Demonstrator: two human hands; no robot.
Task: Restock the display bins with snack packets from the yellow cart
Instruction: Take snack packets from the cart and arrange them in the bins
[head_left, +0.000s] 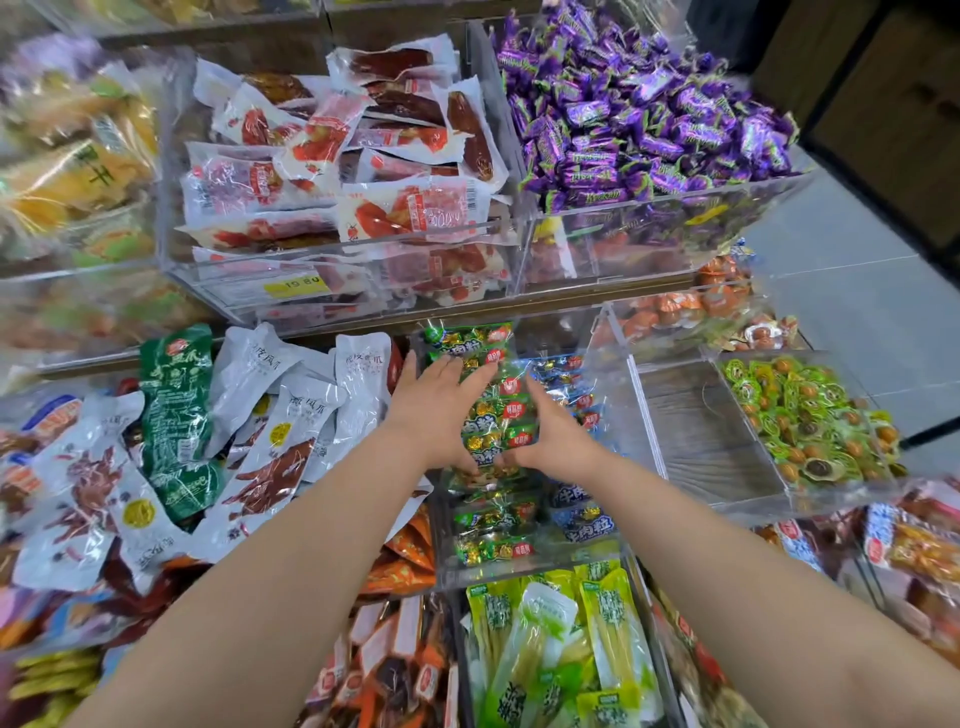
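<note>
A stack of small green snack packets (506, 410) lies in a clear acrylic bin (618, 395) in the middle tier. My left hand (434, 410) presses on the stack's left side with straight fingers. On the stack's right side my right hand (550, 431) rests, fingers also straight, the thumb low near the front. Both hands squeeze the green packets between them. Blue packets (584, 522) lie beside the green ones in the same bin. The yellow cart is out of view.
Above are bins of red sausage packets (358, 171) and purple candies (644, 119). White and green chicken-feet packs (249, 415) lie left. An empty compartment (701, 431) and green-wrapped sweets (810, 415) sit right. Yellow-green pickle packs (561, 644) fill the bin below.
</note>
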